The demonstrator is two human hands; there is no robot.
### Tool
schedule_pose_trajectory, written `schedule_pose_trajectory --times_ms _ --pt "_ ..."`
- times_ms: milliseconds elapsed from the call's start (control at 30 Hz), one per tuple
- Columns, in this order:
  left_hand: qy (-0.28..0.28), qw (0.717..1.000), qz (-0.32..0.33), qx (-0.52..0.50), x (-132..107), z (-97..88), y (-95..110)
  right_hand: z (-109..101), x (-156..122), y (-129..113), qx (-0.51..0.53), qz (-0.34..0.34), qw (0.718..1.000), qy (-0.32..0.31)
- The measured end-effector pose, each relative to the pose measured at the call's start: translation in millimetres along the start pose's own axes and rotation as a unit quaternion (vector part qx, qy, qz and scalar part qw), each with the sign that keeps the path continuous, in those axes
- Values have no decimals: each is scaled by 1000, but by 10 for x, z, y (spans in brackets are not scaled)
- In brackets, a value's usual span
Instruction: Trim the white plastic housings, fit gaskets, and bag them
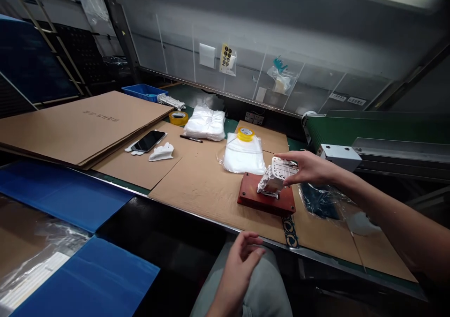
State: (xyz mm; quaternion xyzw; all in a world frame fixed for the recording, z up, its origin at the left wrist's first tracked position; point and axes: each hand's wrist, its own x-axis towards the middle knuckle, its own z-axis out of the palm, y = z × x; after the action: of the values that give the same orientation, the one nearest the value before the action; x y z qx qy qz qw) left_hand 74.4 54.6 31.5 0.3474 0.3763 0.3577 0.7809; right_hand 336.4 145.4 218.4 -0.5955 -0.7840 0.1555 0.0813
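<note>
My right hand [307, 168] reaches in from the right and grips a white perforated block [276, 178] with rows of small holes. The block rests on a red board [267, 200] lying on a cardboard sheet [197, 200], and my fingers hide its right end. A folded clear plastic bag [243, 155] lies just behind the board, with a yellow tape roll [245, 134] on top. My left hand [242, 265] hangs empty below the table's front edge, above my lap, its fingers loosely curled and apart.
Farther left lie a stack of plastic bags [206, 124], a tape roll [178, 117], a pen [191, 138], a phone [148, 141], and a white glove [161, 152]. Stacked cardboard [80, 124] and a blue tray [140, 92] stand left; a green conveyor [379, 125] runs right.
</note>
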Motion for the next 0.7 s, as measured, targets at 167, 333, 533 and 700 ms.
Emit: schedule_pose_trajectory --times_ms 167,333,533,700 --pt "-48 989 -13 -140 162 449 -52 -145 -228 -51 148 64 975 153" --pt "-18 928 84 -364 381 743 102 81 -479 -160 349 197 908 122" --pt "165 924 79 -336 275 343 201 690 48 373 164 184 966 80" --pt "203 960 11 -195 -90 -134 22 1054 1180 618 114 150 982 33"
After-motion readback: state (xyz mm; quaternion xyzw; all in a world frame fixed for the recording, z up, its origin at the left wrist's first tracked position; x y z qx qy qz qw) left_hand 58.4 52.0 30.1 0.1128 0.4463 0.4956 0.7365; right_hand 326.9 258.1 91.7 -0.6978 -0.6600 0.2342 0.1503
